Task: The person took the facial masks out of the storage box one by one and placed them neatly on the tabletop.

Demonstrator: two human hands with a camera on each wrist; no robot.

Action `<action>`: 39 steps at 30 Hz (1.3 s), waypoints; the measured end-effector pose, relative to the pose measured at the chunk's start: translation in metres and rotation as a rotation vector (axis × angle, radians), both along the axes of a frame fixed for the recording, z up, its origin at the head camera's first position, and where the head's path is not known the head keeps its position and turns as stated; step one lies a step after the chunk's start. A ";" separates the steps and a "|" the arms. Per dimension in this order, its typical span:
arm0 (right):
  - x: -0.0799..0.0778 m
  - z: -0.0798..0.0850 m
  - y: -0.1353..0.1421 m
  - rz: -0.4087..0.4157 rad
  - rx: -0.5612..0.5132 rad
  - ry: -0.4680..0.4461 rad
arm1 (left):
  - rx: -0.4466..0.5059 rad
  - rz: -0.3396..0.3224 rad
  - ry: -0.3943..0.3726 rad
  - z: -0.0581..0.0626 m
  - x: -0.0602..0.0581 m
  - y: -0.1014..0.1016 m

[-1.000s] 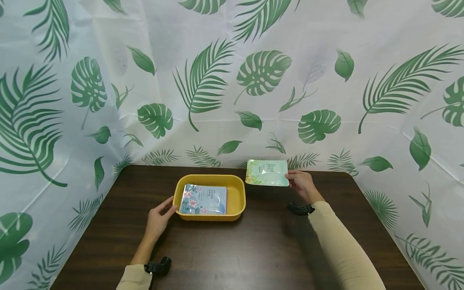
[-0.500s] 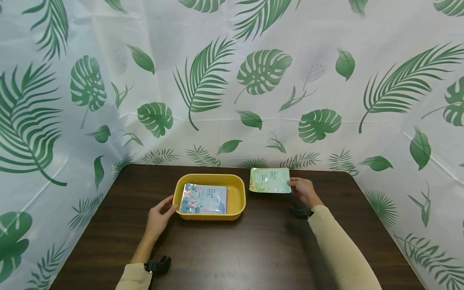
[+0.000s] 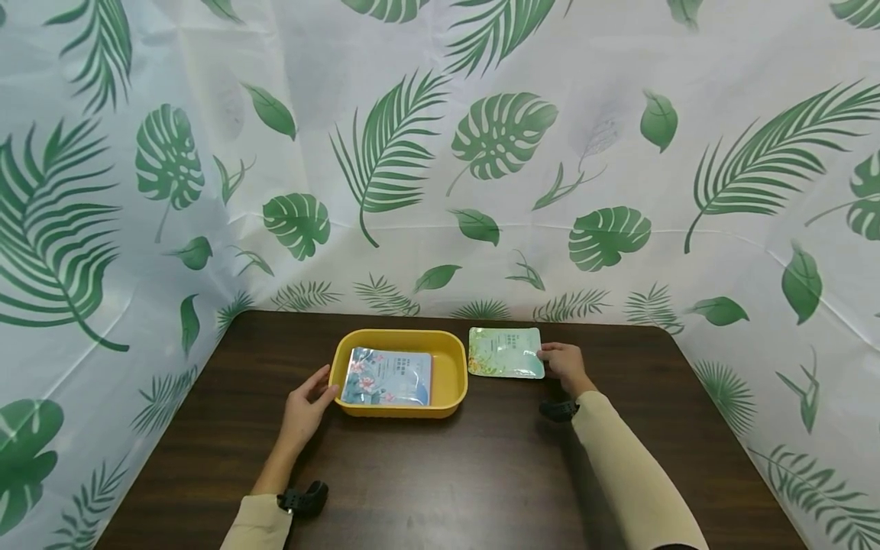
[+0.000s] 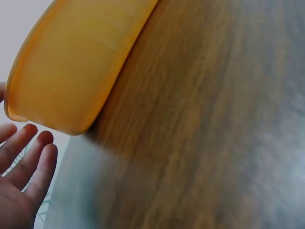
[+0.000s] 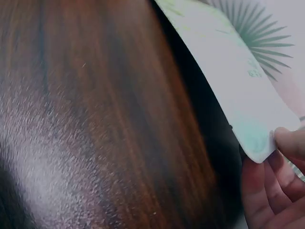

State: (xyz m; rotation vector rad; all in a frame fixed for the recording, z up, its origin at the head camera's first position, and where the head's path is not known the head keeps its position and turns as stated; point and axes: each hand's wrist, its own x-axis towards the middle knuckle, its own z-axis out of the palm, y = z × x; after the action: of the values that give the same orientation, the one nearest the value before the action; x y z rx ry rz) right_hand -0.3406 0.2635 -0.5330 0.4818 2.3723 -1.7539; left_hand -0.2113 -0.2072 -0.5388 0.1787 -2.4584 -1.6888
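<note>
A yellow plastic tray (image 3: 450, 374) rests on the table, with a pale blue floral sachet (image 3: 392, 378) lying flat in its left part. At the tray's left end is my left hand (image 3: 304, 409), thumb and index finger spread against the rim; in the left wrist view its other fingers (image 4: 40, 167) stretch out loosely beside the tray wall. My right hand (image 3: 565, 365) pinches the right edge of a flat, light green sachet (image 3: 505, 353), thumb on top and fingers beneath. This sachet hangs just right of the tray, with a dark gap under it in the right wrist view.
Dark wood table (image 3: 440, 473) spreads under both arms. A white cloth with green leaf print (image 3: 412, 153) stands behind the table's far edge and along its sides. Each wrist wears a black strap with a camera (image 3: 305, 498).
The green sachet has come down toward the table, first shifting slightly right and then back left, with my right hand holding it. My left hand and the tray have stayed in place.
</note>
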 end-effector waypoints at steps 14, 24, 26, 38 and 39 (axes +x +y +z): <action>0.008 0.005 -0.003 0.060 0.348 0.119 | 0.014 -0.016 0.003 -0.001 -0.004 0.002; 0.010 0.022 -0.003 0.114 0.345 0.112 | 0.012 -0.004 -0.007 -0.003 -0.005 0.002; 0.011 0.027 -0.005 0.127 0.342 0.114 | 0.005 0.000 -0.009 -0.005 -0.006 0.002; 0.011 0.054 -0.032 0.195 0.299 0.241 | 0.012 -0.021 -0.024 -0.003 -0.005 0.001; 0.012 0.056 -0.035 0.206 0.304 0.253 | 0.009 -0.022 -0.025 -0.004 -0.004 0.001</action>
State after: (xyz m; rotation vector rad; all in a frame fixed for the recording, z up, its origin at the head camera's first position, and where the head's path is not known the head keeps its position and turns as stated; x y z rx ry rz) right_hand -0.3284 0.2285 -0.4765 0.0430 2.7648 -1.4467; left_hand -0.2158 -0.2066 -0.5426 0.1756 -2.4807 -1.7166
